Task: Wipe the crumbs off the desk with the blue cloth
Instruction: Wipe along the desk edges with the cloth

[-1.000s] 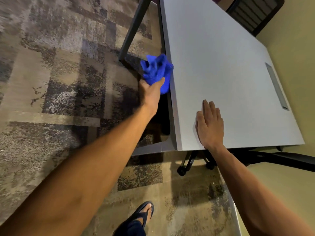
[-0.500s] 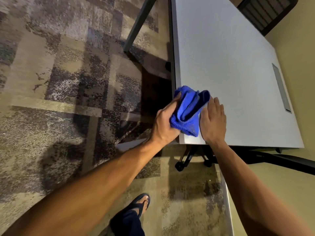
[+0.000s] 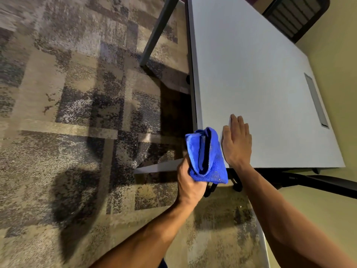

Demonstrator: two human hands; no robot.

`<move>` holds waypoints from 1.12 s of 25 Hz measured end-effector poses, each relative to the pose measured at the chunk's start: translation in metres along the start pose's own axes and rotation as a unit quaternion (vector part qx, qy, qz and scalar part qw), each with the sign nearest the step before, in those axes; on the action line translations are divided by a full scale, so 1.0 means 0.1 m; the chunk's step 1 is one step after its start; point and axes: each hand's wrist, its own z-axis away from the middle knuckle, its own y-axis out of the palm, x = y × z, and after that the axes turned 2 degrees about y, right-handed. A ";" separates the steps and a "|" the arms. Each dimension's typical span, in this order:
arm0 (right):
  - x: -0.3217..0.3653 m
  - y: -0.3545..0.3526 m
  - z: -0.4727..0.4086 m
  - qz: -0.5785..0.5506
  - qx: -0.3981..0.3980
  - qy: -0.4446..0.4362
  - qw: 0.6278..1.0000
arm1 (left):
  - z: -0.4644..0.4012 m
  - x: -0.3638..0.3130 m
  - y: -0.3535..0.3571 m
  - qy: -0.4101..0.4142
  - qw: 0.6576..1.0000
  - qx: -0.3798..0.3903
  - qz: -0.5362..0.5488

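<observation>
The blue cloth [image 3: 205, 155] hangs bunched at the table's [image 3: 251, 74] near corner, off its top. I fear crumbs clinging to it may drop onto the carpet [image 3: 77, 113] if I shake it. My left hand [image 3: 190, 182] grips it from below; my right hand [image 3: 237, 142] lies flat and open on the table beside it.
</observation>
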 end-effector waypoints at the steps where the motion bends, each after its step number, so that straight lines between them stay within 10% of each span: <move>1: 0.00 0.00 0.00 0.003 -0.002 -0.001 1.000 | 0.03 -0.03 -0.01 -0.009 1.000 0.003 0.004; 12: 0.01 -0.01 0.00 0.020 -0.001 0.007 1.000 | 0.72 -0.23 -0.06 -0.109 0.983 -0.107 0.104; 16: 0.03 -0.04 0.02 0.017 0.012 0.009 1.000 | 1.05 -0.04 -0.16 -0.320 0.905 -0.215 0.182; 22: 0.00 -0.01 0.01 0.023 0.004 0.003 1.000 | 0.56 -0.11 0.16 -0.490 0.756 -0.183 0.394; 28: 0.00 -0.02 0.00 0.019 0.004 0.005 1.000 | 0.25 -0.33 0.23 -0.497 0.743 -0.171 0.414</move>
